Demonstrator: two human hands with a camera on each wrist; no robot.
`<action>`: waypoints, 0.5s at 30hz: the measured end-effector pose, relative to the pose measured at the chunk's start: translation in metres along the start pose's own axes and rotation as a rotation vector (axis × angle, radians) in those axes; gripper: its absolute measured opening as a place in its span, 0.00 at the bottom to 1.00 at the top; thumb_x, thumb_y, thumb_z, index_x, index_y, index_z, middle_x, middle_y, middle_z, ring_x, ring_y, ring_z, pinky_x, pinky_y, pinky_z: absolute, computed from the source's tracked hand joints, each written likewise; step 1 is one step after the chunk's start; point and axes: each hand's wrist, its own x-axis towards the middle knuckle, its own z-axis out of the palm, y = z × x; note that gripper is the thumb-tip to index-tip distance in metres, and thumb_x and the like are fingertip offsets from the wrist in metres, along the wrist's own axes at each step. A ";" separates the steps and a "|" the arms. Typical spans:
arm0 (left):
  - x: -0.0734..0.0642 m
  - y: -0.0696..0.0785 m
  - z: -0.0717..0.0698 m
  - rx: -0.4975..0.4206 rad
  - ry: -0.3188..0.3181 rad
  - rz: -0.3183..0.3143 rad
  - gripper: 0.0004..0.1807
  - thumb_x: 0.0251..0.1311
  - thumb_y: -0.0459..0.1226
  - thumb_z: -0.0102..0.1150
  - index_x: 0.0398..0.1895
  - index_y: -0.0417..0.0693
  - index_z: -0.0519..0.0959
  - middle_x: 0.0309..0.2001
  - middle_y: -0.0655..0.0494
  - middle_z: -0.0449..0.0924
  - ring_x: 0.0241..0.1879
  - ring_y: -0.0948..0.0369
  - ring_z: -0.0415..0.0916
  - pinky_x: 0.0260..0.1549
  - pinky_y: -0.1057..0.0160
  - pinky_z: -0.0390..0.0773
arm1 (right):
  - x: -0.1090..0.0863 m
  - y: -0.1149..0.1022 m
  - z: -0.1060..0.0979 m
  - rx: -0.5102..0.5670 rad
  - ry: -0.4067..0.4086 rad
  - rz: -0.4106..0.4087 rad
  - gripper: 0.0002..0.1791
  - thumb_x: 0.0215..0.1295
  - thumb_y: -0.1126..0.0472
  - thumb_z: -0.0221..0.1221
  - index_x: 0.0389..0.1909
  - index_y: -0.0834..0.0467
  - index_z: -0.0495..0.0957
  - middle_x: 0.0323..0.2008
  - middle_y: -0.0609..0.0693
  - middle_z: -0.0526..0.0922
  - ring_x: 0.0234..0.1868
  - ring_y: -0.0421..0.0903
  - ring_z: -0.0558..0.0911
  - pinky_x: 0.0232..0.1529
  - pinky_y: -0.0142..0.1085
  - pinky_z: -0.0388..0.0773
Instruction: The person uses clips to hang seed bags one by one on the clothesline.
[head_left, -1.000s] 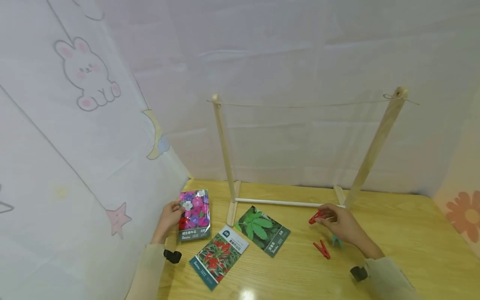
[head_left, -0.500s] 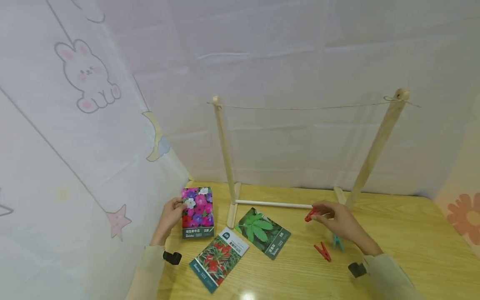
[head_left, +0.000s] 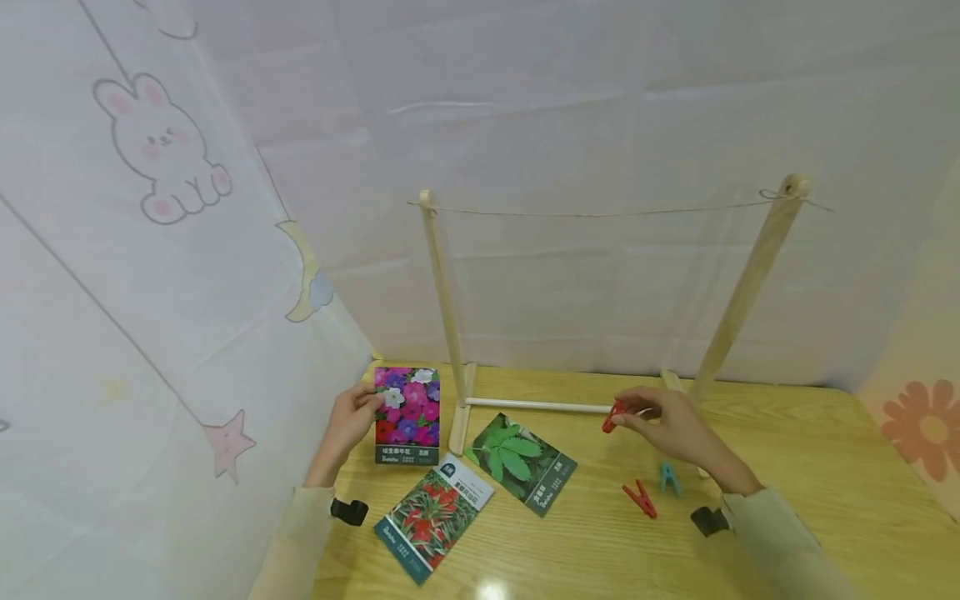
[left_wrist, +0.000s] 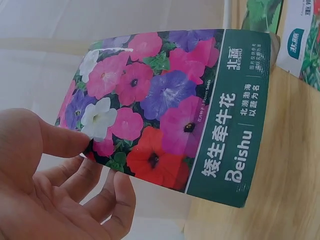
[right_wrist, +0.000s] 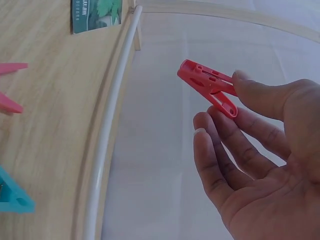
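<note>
My left hand (head_left: 350, 427) pinches the left edge of a seed packet (left_wrist: 165, 110) with pink, purple, white and red petunias between thumb and fingers. In the left wrist view the packet is tilted, raised off the wood. My right hand (head_left: 670, 423) holds a red clothespin (right_wrist: 207, 86) by its handles between thumb and fingers, near the white rod (head_left: 543, 406). A second red clothespin (head_left: 640, 498) and a teal clothespin (head_left: 670, 479) lie on the table below that hand. Two more seed packets, one with red flowers (head_left: 435, 518) and one with a green leaf (head_left: 521, 462), lie flat between the hands.
A wooden frame stands at the back, with a left post (head_left: 442, 300) and a right post (head_left: 750, 292). Thin twine (head_left: 600, 215) is strung between the post tops. Behind and to the left hang pale printed sheets (head_left: 540, 308). The wooden table (head_left: 570, 550) lies beneath everything.
My left hand has lifted the petunia packet and moved it right, toward the left post. The right hand has shifted slightly left and up with the red clothespin.
</note>
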 end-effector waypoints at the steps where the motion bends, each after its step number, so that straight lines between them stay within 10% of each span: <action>1: -0.001 0.002 0.000 -0.001 -0.006 0.006 0.25 0.81 0.37 0.53 0.73 0.30 0.70 0.68 0.28 0.77 0.69 0.37 0.75 0.65 0.40 0.79 | 0.001 -0.001 -0.001 -0.002 -0.002 -0.009 0.16 0.70 0.62 0.71 0.55 0.64 0.86 0.42 0.51 0.91 0.41 0.46 0.90 0.41 0.35 0.89; 15: -0.004 0.022 0.012 0.000 -0.044 0.098 0.15 0.82 0.37 0.54 0.62 0.35 0.75 0.65 0.34 0.75 0.68 0.35 0.76 0.62 0.41 0.82 | 0.018 -0.019 -0.012 -0.055 -0.016 -0.054 0.19 0.72 0.60 0.69 0.60 0.62 0.84 0.45 0.51 0.92 0.44 0.48 0.90 0.43 0.37 0.88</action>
